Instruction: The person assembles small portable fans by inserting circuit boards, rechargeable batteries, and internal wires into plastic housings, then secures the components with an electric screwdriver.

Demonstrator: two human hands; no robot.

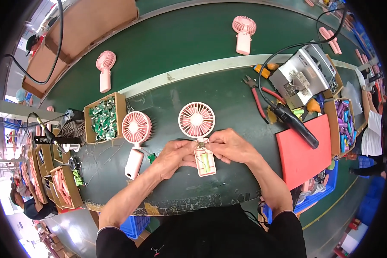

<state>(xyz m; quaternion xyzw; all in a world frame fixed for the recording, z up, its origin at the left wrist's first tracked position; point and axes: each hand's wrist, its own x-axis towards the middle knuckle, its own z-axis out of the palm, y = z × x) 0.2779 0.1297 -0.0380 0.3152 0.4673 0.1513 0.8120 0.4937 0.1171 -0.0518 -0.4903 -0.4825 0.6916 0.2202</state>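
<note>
In front of me lies a pink handheld fan (196, 119) with its handle opened, showing a green cylindrical battery (206, 163) inside. My left hand (175, 158) pinches the upper left edge of the handle, thumb near its neck. From the other side my right hand (230, 146) closes its thumb and fingers on the handle's top, just below the fan head. Both sets of fingertips meet around a small part at the neck, which they partly hide. To the left, a second pink fan (136, 127) rests on the bench beside a small green circuit board (152, 158).
A box of green circuit boards (104, 119) stands left. On the right are red-handled pliers (258, 101), a black cabled tool (296, 127), a red pad (304, 150) and a box of batteries (344, 122). Beyond a pale rail, pink fans (244, 34) lie on the green belt (176, 41).
</note>
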